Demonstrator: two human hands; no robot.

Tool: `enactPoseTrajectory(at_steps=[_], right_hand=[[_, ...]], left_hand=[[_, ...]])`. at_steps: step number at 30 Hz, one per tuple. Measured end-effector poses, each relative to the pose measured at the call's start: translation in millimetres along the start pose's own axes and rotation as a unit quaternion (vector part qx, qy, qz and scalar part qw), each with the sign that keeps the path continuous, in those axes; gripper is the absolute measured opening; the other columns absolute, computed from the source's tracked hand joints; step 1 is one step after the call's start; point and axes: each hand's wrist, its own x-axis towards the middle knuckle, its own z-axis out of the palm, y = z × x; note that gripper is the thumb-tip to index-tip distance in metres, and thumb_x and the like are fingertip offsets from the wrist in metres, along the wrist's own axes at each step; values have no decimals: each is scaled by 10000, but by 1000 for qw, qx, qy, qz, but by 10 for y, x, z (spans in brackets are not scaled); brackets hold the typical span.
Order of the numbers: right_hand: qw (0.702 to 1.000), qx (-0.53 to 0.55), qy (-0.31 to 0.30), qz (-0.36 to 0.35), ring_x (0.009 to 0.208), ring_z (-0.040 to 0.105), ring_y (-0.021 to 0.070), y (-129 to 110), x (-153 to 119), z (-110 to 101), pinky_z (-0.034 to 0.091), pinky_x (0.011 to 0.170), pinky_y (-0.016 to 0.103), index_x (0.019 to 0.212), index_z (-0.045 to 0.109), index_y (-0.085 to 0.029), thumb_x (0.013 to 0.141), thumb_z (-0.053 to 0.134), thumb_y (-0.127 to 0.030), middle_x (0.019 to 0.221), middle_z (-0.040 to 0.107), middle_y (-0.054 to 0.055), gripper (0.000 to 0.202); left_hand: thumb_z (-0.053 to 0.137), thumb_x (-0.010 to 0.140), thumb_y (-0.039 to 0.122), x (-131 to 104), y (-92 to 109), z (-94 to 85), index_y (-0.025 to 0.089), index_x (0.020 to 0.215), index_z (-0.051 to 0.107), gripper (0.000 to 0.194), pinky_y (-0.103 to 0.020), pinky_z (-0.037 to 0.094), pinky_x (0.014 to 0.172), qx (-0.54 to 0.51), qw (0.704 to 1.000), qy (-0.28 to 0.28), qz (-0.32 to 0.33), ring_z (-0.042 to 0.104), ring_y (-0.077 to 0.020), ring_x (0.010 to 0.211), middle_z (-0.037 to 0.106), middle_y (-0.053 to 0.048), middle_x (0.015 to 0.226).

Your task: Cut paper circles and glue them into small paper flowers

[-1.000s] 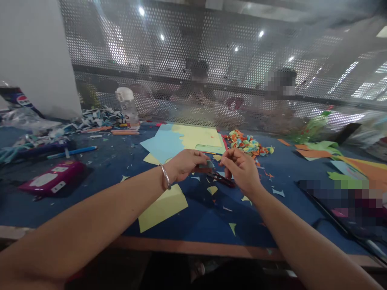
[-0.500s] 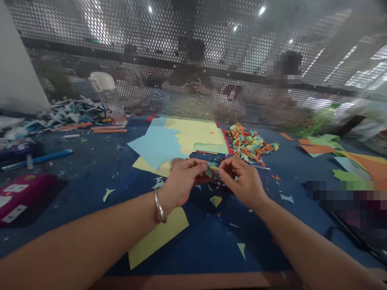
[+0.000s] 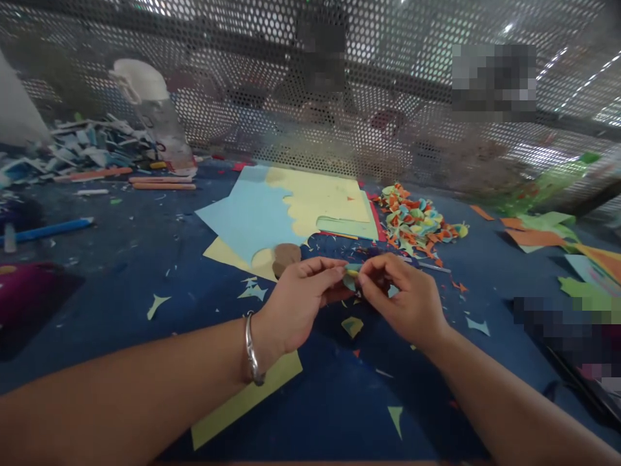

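Observation:
My left hand [image 3: 310, 294], with a silver bangle at its wrist, pinches a small blue-green and yellow paper piece [image 3: 351, 274] between thumb and fingers. From the other side my right hand [image 3: 400, 291] closes its thumb and forefinger on the piece's right edge. Most of the piece is covered by fingertips. Just below the hands lies a small yellow-green paper scrap [image 3: 352, 327]. A brown rounded object [image 3: 286, 259] is partly hidden behind my left hand. Beyond lie a blue paper sheet [image 3: 242, 210] and a yellow paper sheet [image 3: 325, 194] with scalloped cut edges.
A pile of colourful paper pieces [image 3: 412, 217] sits at the back right. A bottle with a white lid [image 3: 158, 116] stands back left beside white-blue scraps [image 3: 97, 145]. A yellow sheet [image 3: 247, 401] lies under my left forearm. Perforated metal screen [image 3: 272, 97] closes the back.
The camera view has shifted and tilted down a little, uncovering more of the brown object. Both hands stay together at the paper piece, with slight finger movement.

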Motion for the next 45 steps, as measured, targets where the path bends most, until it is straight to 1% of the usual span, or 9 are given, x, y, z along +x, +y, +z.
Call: enactPoseTrajectory(at_steps=[7, 12, 16, 18, 24, 29, 32, 38, 45], right_hand=[[1000, -11, -5, -28, 571, 573, 118, 5, -19, 7, 458, 541, 244, 882, 622, -223, 885, 600, -242, 706, 643, 2, 30], [999, 8, -18, -30, 598, 583, 123, 5, -33, 33, 474, 547, 242, 918, 636, -223, 889, 618, -252, 733, 647, 10, 44], [999, 38, -22, -22, 599, 577, 112, -3, -34, 42, 481, 538, 226, 917, 635, -215, 880, 632, -241, 748, 641, 8, 46], [998, 63, -28, -12, 595, 576, 103, -5, -27, 36, 480, 530, 212, 931, 632, -207, 879, 642, -244, 737, 632, -1, 65], [992, 118, -38, 33, 606, 585, 99, 7, -11, 18, 487, 548, 210, 953, 628, -200, 882, 667, -307, 739, 625, -9, 135], [985, 149, -36, 77, 599, 582, 105, 22, -11, 17, 480, 545, 220, 941, 608, -201, 882, 668, -361, 722, 615, -13, 181], [983, 155, -29, 89, 594, 578, 108, 25, -9, 14, 472, 536, 217, 925, 596, -205, 871, 678, -370, 701, 609, -19, 192], [990, 125, -30, 63, 559, 524, 91, 14, 3, -4, 443, 529, 206, 879, 603, -200, 881, 644, -293, 654, 574, -35, 102], [995, 91, -19, 31, 571, 554, 88, 25, -13, -9, 456, 550, 196, 865, 608, -200, 880, 631, -249, 657, 588, -37, 56]], left_hand=[[657, 788, 105, 7, 13, 12, 154, 775, 682, 57, -319, 563, 839, 20, 1000, 16, 11, 647, -118, 746, 658, 6, 768], [626, 769, 73, 23, 13, 19, 153, 738, 675, 98, -280, 581, 725, 58, 997, 35, 32, 609, -94, 646, 633, 21, 696], [639, 759, 99, 20, 6, 22, 152, 747, 677, 67, -254, 586, 679, 78, 995, 32, 62, 607, -80, 598, 639, 25, 680], [662, 757, 136, 14, 0, 20, 151, 781, 683, 35, -248, 588, 683, 84, 993, 29, 81, 622, -81, 607, 652, 23, 695], [680, 767, 184, 29, -8, -3, 157, 815, 705, 61, -217, 588, 662, 128, 984, 41, 119, 663, -95, 670, 688, 7, 751], [663, 784, 192, 17, -11, -25, 167, 867, 721, 104, -228, 588, 654, 223, 961, 25, 160, 669, -109, 652, 705, -5, 723], [659, 798, 213, 2, -17, -24, 164, 883, 706, 109, -237, 587, 628, 240, 954, 17, 179, 671, -117, 632, 705, -10, 708], [655, 835, 250, -6, -30, -32, 182, 977, 611, 163, -288, 600, 677, 219, 963, -23, 155, 702, -145, 655, 714, -5, 708], [744, 764, 240, -27, -50, -54, 197, 1053, 531, 361, -262, 543, 637, 264, 948, -31, 176, 689, -151, 700, 705, 3, 733]])
